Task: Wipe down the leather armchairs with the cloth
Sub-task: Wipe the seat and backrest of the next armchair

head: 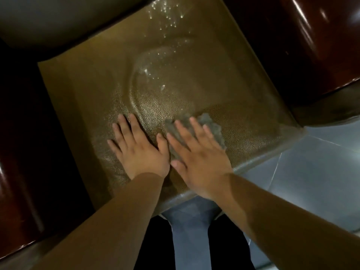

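I look down onto the brown grained leather seat (175, 78) of an armchair. My right hand (196, 152) lies flat with straight fingers on a grey cloth (212, 126), pressing it onto the seat near the front edge. Most of the cloth is hidden under the palm. My left hand (136, 147) rests flat on the leather just left of it, fingers spread, holding nothing. The two thumbs nearly touch.
Glossy dark wooden armrests stand at the left (17, 172) and upper right (303, 36). The chair's backrest (58, 20) curves across the top left. Grey tiled floor (311, 172) lies to the right, and my legs (155, 250) stand at the seat's front edge.
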The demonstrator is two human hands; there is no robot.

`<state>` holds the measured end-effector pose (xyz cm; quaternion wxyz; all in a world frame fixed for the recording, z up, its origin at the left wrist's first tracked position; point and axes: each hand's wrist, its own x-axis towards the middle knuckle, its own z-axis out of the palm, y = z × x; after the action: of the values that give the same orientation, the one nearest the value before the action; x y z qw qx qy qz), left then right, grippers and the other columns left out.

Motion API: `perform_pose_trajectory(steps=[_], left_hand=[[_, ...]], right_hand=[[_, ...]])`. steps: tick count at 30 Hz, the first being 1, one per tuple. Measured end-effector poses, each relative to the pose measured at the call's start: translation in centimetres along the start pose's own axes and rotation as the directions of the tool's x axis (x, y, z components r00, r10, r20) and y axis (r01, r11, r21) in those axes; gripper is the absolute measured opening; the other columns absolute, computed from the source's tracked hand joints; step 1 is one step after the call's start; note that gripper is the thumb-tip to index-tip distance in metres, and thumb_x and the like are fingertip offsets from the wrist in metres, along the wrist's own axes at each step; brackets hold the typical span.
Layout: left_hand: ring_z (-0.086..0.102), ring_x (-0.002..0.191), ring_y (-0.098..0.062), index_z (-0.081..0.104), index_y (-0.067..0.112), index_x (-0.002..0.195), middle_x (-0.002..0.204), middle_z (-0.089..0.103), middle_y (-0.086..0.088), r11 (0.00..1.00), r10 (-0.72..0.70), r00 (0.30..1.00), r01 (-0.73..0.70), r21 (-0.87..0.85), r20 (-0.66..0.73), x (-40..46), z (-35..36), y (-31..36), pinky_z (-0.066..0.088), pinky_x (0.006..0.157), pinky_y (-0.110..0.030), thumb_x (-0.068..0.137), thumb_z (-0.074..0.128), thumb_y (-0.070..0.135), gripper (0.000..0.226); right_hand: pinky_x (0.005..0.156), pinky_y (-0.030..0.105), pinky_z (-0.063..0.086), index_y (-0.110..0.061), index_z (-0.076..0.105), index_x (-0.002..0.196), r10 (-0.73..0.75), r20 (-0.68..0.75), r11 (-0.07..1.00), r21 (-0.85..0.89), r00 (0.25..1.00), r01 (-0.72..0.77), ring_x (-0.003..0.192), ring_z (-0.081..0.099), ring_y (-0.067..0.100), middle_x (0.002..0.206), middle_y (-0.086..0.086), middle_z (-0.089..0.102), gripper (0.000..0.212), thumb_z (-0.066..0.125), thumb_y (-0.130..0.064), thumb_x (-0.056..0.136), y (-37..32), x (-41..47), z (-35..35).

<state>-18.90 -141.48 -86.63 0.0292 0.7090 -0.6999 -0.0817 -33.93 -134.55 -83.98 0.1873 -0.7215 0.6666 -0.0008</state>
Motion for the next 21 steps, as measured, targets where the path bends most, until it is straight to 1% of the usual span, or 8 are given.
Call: perform_pose_trajectory(steps=[3,5,8,10,12,14,16,21], left_hand=[[0.008,0.162,-0.034,0.019,0.013,0.167,0.175,0.014,-0.012,1.0,0.016,1.0,-0.015,0.006,-0.012,0.1,0.2,-0.1,0.006,0.129,-0.061,0.096,0.038,0.054,0.084],[0.008,0.162,-0.035,0.02,0.013,0.167,0.175,0.014,-0.013,1.0,0.016,1.0,-0.015,0.011,-0.012,0.1,0.2,0.0,0.005,0.129,-0.06,0.096,0.039,0.054,0.084],[0.008,0.162,-0.035,0.02,0.013,0.167,0.175,0.014,-0.012,1.0,0.007,1.0,-0.007,0.01,-0.013,0.1,0.4,-0.1,0.006,0.129,-0.061,0.096,0.04,0.053,0.084],[0.008,0.162,-0.035,0.02,0.013,0.167,0.175,0.014,-0.012,1.0,0.011,1.0,-0.011,0.006,-0.011,0.0,0.4,-0.3,0.007,0.128,-0.062,0.095,0.041,0.053,0.084],[0.008,0.162,-0.036,0.02,0.013,0.167,0.176,0.013,-0.012,1.0,0.013,1.0,-0.013,0.0,-0.005,0.1,0.3,-0.3,0.007,0.128,-0.063,0.095,0.041,0.053,0.084],[0.007,0.162,-0.035,0.019,0.013,0.167,0.176,0.011,-0.012,1.0,0.016,1.0,-0.016,-0.005,0.007,0.1,0.2,-0.1,0.006,0.128,-0.063,0.096,0.04,0.052,0.084],[0.005,0.162,-0.035,0.017,0.013,0.167,0.176,0.009,-0.012,1.0,0.013,1.0,-0.013,-0.002,0.017,0.1,0.1,0.1,0.006,0.129,-0.062,0.095,0.039,0.054,0.086],[0.004,0.162,-0.035,0.017,0.014,0.167,0.176,0.008,-0.012,1.0,0.007,0.999,-0.008,0.013,0.04,0.2,0.1,-0.2,0.005,0.129,-0.061,0.095,0.038,0.056,0.086]], right_hand=[[0.13,0.051,0.005,-0.025,0.002,0.165,-0.136,0.033,0.978,-0.156,0.99,0.14,0.16,-0.007,0.033,0.174,0.006,-0.001,0.062,0.021,-0.046,0.109,5.0,0.7,-0.7],[0.129,0.05,0.009,-0.024,0.004,0.166,0.215,-0.06,0.97,-0.102,0.975,-0.22,0.16,0.002,0.034,0.174,0.009,0.004,0.062,0.019,-0.045,0.109,9.1,1.5,-1.6],[0.129,0.055,0.007,-0.022,0.001,0.167,0.622,-0.046,0.779,0.142,0.782,-0.611,0.16,-0.001,0.038,0.174,0.013,0.003,0.066,0.008,-0.049,0.107,8.8,2.9,-2.8],[0.127,0.06,0.011,-0.019,0.008,0.167,0.521,-0.104,0.854,0.066,0.847,-0.517,0.158,0.002,0.044,0.173,0.016,0.007,0.066,0.013,-0.045,0.107,4.5,3.5,-2.2],[0.128,0.059,0.01,-0.021,0.011,0.167,0.155,-0.039,0.987,-0.038,0.987,-0.156,0.159,-0.002,0.042,0.174,0.012,0.005,0.064,0.02,-0.044,0.108,1.2,3.1,-1.3],[0.129,0.053,0.001,-0.028,0.004,0.166,-0.106,0.075,0.99,-0.09,0.992,0.113,0.16,-0.013,0.033,0.175,0.004,-0.005,0.063,0.022,-0.048,0.109,1.5,2.6,-1.1],[0.129,0.051,0.003,-0.029,0.006,0.166,-0.149,0.048,0.976,-0.156,0.988,0.154,0.161,-0.006,0.031,0.175,0.004,0.0,0.063,0.022,-0.049,0.109,5.1,2.8,-1.1],[0.129,0.055,0.009,-0.022,0.009,0.167,0.485,-0.069,0.874,0.076,0.872,-0.481,0.159,0.002,0.039,0.174,0.013,0.007,0.065,0.015,-0.049,0.108,6.1,3.8,-2.3]])
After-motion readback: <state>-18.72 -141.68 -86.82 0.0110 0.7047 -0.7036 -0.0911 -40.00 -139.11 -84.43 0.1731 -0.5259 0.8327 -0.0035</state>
